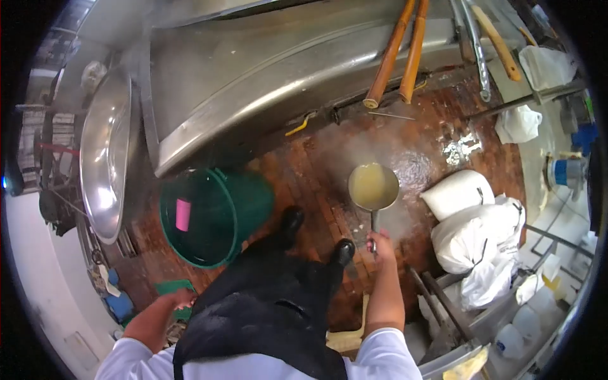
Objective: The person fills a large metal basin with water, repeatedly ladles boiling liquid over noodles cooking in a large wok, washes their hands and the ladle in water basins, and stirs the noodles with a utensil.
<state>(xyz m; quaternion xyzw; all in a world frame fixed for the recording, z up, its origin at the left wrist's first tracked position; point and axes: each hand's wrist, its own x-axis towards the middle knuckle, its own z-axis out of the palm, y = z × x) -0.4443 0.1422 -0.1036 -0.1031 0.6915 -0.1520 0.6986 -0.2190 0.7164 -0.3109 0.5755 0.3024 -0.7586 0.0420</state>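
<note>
My right hand [379, 243] is closed around the handle of a metal saucepan [373, 186], held out over the brick-red floor. Cloudy yellowish liquid fills the pan, and steam hangs around it. At my left side, my left hand [185, 297] hangs low beside my dark apron [253, 316]; its fingers are small and partly hidden, so their grip is unclear. Just behind that hand shows a flat green object [172, 287]. A large green bucket [235, 218] stands in front of me on the left, with a pink piece [183, 215] inside it.
A long steel vat [253, 107] runs across the front, with wooden poles [387, 57] leaning over its edge. Several white sacks [462, 234] lie on the wet floor [316, 158] to the right. A big steel bowl [104, 158] stands on edge at left.
</note>
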